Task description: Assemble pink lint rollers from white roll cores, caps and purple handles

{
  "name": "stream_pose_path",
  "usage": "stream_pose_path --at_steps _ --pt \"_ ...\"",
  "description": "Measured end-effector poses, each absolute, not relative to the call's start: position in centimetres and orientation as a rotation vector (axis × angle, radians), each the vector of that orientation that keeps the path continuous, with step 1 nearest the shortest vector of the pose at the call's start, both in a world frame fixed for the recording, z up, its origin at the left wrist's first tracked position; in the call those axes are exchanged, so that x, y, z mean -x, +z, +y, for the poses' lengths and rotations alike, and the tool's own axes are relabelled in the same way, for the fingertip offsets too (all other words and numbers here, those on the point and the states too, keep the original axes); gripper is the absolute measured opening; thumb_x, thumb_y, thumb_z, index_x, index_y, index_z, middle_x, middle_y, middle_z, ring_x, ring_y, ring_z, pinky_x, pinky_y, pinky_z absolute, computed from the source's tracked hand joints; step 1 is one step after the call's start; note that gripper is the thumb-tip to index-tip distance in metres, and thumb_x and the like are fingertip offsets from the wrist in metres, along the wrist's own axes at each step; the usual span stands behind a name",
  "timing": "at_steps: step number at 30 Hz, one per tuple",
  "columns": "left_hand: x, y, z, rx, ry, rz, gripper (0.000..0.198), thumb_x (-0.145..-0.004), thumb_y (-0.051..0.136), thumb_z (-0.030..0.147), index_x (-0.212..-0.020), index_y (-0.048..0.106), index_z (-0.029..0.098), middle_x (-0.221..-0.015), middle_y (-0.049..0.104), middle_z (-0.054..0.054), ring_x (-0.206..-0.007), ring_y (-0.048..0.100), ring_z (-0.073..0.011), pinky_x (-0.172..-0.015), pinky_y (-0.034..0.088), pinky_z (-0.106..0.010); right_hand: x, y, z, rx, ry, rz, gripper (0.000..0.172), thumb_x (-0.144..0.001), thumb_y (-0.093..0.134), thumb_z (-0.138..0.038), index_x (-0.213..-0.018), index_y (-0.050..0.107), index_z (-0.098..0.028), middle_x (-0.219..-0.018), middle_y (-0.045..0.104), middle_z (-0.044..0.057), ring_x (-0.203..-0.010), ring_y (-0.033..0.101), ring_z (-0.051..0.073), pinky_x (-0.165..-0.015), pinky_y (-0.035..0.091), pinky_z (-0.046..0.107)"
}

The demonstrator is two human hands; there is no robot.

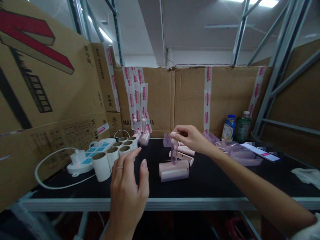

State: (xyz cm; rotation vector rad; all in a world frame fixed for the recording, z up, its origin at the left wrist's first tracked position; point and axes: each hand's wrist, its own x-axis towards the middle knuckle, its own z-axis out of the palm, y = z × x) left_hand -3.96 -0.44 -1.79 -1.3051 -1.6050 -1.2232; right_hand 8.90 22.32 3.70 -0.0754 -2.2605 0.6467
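A pink lint roller (174, 170) with a see-through lilac handle stands upright on the black table, its roller head down. My right hand (186, 137) pinches the top end of that handle. Nothing is in my left hand (130, 186); it hovers over the table's front edge with thumb and fingers apart, near the white paper rolls (101, 166). Behind the held roller lie more pink parts (183, 156), partly hidden by it and by my right hand. Two similar pink lint rollers (144, 133) stand at the back left.
A white power strip (100, 150) with a plugged-in charger and cable lies at the left. At the right are lilac plastic pieces (240, 153), a phone (261, 151), a blue-capped bottle (228, 128), a green bottle (243, 126) and a white tissue (306, 175). Cardboard walls (187, 100) surround the table.
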Motion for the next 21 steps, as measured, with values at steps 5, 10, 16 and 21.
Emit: stream_pose_path --at_steps 5,10,16,21 --pt "4.1 -1.9 -0.3 1.298 -1.228 -1.623 0.03 -0.105 0.046 0.029 -0.128 0.058 0.014 -0.124 0.061 -0.01 -0.121 0.056 -0.0224 -0.112 0.038 -0.032 -9.5 3.2 22.1 0.138 0.715 -2.203 0.031 -0.097 0.065 -0.045 -0.113 0.067 -0.018 -0.077 0.062 -0.002 -0.067 0.051 0.013 -0.062 0.037 0.027" --pt "4.1 -1.7 -0.4 1.296 -1.237 -1.618 0.029 -0.105 0.046 0.029 -0.127 0.058 0.014 -0.122 0.061 -0.009 -0.121 0.057 -0.0221 -0.111 0.038 -0.032 -10.3 2.9 22.4 0.168 0.809 -2.266 0.036 -0.095 0.068 -0.044 -0.122 0.066 -0.019 -0.098 0.067 0.003 -0.078 0.057 0.016 -0.07 0.044 0.029" --pt "4.3 -1.6 -0.5 1.29 -1.269 -1.646 0.028 -0.105 0.047 0.03 -0.127 0.057 0.016 -0.123 0.061 -0.008 -0.121 0.057 -0.0215 -0.11 0.039 -0.032 -10.2 2.7 22.2 0.009 1.05 -2.454 0.021 -0.092 0.071 -0.035 -0.099 0.069 -0.016 -0.087 0.066 0.0 -0.076 0.059 0.014 -0.069 0.047 0.026" --pt "4.6 -1.7 -0.7 1.278 -1.286 -1.643 0.028 -0.105 0.048 0.03 -0.128 0.058 0.016 -0.125 0.061 -0.008 -0.123 0.057 -0.0207 -0.112 0.038 -0.03 -8.3 4.1 22.7 0.012 1.165 -2.328 0.034 -0.086 0.076 -0.045 -0.097 0.065 -0.015 -0.089 0.07 0.004 -0.08 0.066 0.016 -0.073 0.054 0.028"
